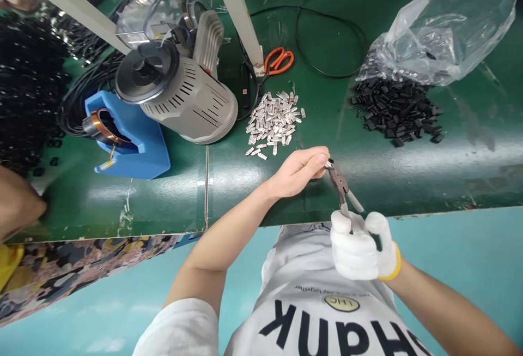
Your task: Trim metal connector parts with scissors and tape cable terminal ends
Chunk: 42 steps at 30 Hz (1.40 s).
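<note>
My right hand, in a white knit glove with a yellow cuff, grips the handles of a pair of pliers. The jaws point up and left, meeting the fingertips of my bare left hand. Between thumb and finger my left hand pinches a small metal connector with a dark end, at the pliers' jaws; its rest is covered by the fingers. Just beyond my left hand lies a heap of small silver metal connector pieces. To the right sits a pile of small black plastic housings.
A clear plastic bag lies behind the black pile. Orange-handled scissors rest by a white post. At left stand a grey machine and a blue tape dispenser. Another person's arm reaches in from the left edge.
</note>
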Tool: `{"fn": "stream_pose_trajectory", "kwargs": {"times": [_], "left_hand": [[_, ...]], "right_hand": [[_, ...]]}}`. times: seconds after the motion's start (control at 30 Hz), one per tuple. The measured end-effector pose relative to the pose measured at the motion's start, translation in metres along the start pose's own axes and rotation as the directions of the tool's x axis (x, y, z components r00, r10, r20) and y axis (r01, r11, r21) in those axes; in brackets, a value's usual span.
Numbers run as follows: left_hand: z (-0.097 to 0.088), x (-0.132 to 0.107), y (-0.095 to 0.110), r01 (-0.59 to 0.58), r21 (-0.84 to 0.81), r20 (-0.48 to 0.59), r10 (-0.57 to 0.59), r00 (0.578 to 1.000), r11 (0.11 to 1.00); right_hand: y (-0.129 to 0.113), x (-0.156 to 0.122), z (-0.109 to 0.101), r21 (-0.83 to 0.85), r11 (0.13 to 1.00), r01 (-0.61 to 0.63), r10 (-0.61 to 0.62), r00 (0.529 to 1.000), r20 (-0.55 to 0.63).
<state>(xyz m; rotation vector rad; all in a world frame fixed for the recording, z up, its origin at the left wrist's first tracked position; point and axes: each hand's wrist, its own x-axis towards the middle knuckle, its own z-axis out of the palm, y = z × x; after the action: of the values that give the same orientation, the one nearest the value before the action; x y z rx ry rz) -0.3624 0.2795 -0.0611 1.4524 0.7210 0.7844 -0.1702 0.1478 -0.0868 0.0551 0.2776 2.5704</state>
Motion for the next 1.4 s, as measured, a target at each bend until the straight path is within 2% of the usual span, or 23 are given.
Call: {"fn": "stream_pose_trajectory", "kwargs": {"times": [0.07,0.1,0.2,0.27,0.33,0.4,0.47,0.57,0.63,0.7,0.83,0.93,1.03,1.1,1.2,1.3,1.4], "left_hand": [[-0.003,0.001,0.001,-0.067,0.104,-0.017,0.069,0.997,0.992],[-0.004,0.001,0.002,-0.115,0.163,-0.028,0.121,0.992,0.980],[-0.011,0.003,0.001,-0.256,0.327,-0.051,0.287,0.957,0.910],[-0.015,0.003,-0.001,-0.307,0.420,-0.050,0.360,0.932,0.854],[-0.015,0.003,-0.003,-0.315,0.492,-0.060,0.393,0.918,0.811],[-0.012,0.003,-0.005,-0.294,0.514,-0.114,0.405,0.907,0.805],[-0.006,0.001,-0.006,-0.252,0.458,-0.227,0.386,0.894,0.853],[0.005,0.000,-0.006,-0.134,0.288,-0.413,0.249,0.876,0.948],[0.010,0.000,-0.006,-0.048,0.224,-0.491,0.156,0.857,0.973],[0.011,0.000,-0.005,-0.006,0.242,-0.539,0.139,0.831,0.970],[0.008,0.000,-0.005,0.002,0.311,-0.586,0.190,0.788,0.951],[0.008,-0.001,-0.004,-0.001,0.277,-0.618,0.179,0.766,0.961],[0.007,-0.001,-0.002,-0.041,0.324,-0.590,0.236,0.772,0.945],[0.003,0.002,0.000,-0.086,0.354,-0.544,0.279,0.792,0.931],[-0.008,0.008,0.002,-0.132,0.199,-0.555,0.223,0.801,0.971],[-0.020,0.013,0.002,-0.175,-0.003,-0.611,0.137,0.780,0.985],[-0.028,0.016,0.000,-0.164,0.010,-0.624,0.135,0.770,0.986]], "right_hand": [[0.002,0.006,0.002,0.027,1.000,-0.008,0.006,0.998,0.065],[0.002,0.007,0.005,0.010,1.000,-0.008,0.008,0.998,0.056],[-0.003,0.007,0.017,-0.083,0.997,-0.004,-0.004,0.995,-0.099],[-0.008,0.003,0.028,-0.126,0.992,-0.007,-0.019,0.979,-0.202],[-0.014,-0.001,0.038,-0.151,0.988,-0.039,-0.006,0.958,-0.285],[-0.019,-0.003,0.049,-0.183,0.977,-0.109,0.037,0.934,-0.355],[-0.024,-0.002,0.059,-0.238,0.958,-0.163,0.052,0.908,-0.415],[-0.029,0.003,0.072,-0.361,0.915,-0.178,-0.024,0.872,-0.488],[-0.031,0.007,0.079,-0.386,0.905,-0.178,-0.047,0.861,-0.507],[-0.031,0.011,0.084,-0.341,0.924,-0.174,-0.026,0.861,-0.509],[-0.028,0.018,0.084,-0.255,0.958,-0.132,-0.007,0.878,-0.479],[-0.022,0.024,0.074,-0.186,0.977,-0.103,0.023,0.920,-0.392],[-0.016,0.028,0.063,-0.120,0.990,-0.079,0.047,0.967,-0.249],[-0.014,0.028,0.059,-0.127,0.989,-0.069,0.039,0.974,-0.223],[-0.019,0.023,0.060,-0.197,0.978,-0.064,-0.007,0.941,-0.339],[-0.030,0.012,0.065,-0.298,0.953,-0.048,-0.094,0.890,-0.446],[-0.043,-0.003,0.073,-0.501,0.865,-0.023,-0.275,0.815,-0.510]]}}
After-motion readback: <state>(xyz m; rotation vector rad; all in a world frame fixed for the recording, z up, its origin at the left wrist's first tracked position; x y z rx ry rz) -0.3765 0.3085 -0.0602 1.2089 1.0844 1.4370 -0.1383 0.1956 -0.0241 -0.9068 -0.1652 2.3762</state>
